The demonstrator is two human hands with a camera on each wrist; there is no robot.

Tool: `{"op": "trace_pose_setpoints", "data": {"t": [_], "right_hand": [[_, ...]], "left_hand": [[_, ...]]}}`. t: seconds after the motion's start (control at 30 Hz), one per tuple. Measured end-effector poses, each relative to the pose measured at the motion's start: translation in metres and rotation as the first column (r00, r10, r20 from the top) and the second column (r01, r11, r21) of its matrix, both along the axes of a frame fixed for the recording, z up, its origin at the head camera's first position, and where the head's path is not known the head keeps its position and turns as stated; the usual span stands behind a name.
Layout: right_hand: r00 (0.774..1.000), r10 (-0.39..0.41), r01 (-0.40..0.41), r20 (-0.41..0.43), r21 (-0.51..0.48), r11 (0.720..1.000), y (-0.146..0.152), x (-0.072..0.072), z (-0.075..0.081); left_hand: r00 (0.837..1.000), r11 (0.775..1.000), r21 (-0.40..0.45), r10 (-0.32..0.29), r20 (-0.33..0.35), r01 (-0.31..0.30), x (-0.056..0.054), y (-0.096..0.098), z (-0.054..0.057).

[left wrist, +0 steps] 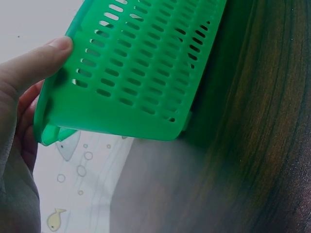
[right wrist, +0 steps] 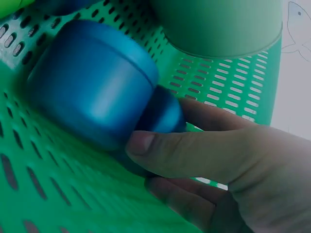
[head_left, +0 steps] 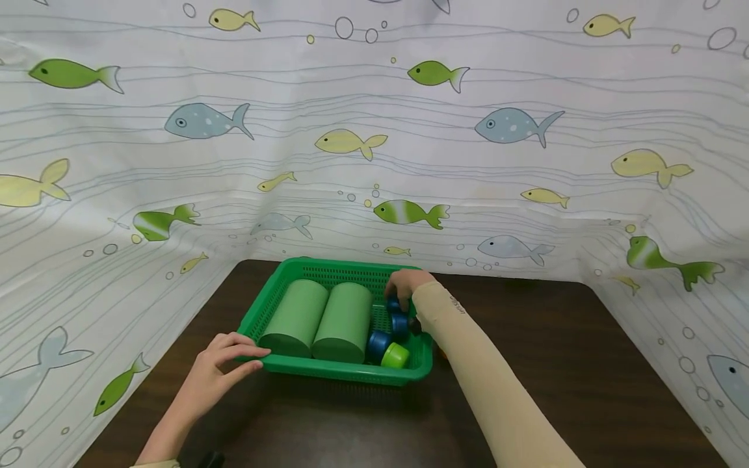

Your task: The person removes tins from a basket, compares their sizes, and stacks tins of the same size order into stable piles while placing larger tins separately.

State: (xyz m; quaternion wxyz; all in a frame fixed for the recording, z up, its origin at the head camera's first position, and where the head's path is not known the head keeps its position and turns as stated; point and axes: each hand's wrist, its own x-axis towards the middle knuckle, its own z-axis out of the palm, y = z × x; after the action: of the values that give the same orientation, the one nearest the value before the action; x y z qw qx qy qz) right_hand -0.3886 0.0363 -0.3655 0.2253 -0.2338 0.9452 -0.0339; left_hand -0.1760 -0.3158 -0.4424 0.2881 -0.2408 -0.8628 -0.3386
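Note:
A green plastic basket (head_left: pixel 328 369) stands on the table with its contents inside. My left hand (head_left: pixel 219 364) grips its near left corner, the thumb (left wrist: pixel 46 60) against the outer wall and the fingers over the rim. At the far right inside, my right hand (head_left: pixel 409 284) holds a small blue cylinder (right wrist: pixel 165 112) between thumb and fingers. Another blue cylinder (right wrist: pixel 95 87) lies right beside it, partly covering it in the right wrist view. Nearer the front are one more blue cylinder (head_left: pixel 378 344) and a lime-green one (head_left: pixel 396 355).
Two large pale green cylinders (head_left: pixel 295 315) lie side by side in the basket's left part. The dark wooden table (head_left: pixel 526 351) spreads around it, with fish-print sheeting (head_left: pixel 363 175) behind and at both sides. Something orange (head_left: pixel 443 353) peeks out beside the right forearm.

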Motion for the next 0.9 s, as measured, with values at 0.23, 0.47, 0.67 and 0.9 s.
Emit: {"op": "trace_pose_setpoints", "data": {"t": [0.23, 0.47, 0.67, 0.9], "right_hand": [[0.999, 0.021, -0.020, -0.028, 0.046, 0.999, -0.004, 0.000, -0.005], [1.000, 0.015, -0.015, -0.008, -0.049, 0.999, -0.001, -0.003, -0.004], [1.000, 0.027, -0.028, -0.003, -0.181, 0.983, 0.011, -0.006, 0.002], [0.999, 0.033, -0.045, -0.037, -0.390, 0.920, 0.032, 0.000, 0.013]], "left_hand": [[1.000, 1.000, 0.004, 0.003, 0.001, -0.003, 0.001, 0.002, 0.002], [1.000, 1.000, 0.014, -0.001, -0.003, 0.001, -0.001, 0.002, 0.002], [1.000, 1.000, 0.013, -0.013, -0.005, 0.013, -0.002, 0.001, 0.001], [1.000, 1.000, 0.007, -0.009, -0.003, 0.009, -0.002, 0.001, 0.001]]}}
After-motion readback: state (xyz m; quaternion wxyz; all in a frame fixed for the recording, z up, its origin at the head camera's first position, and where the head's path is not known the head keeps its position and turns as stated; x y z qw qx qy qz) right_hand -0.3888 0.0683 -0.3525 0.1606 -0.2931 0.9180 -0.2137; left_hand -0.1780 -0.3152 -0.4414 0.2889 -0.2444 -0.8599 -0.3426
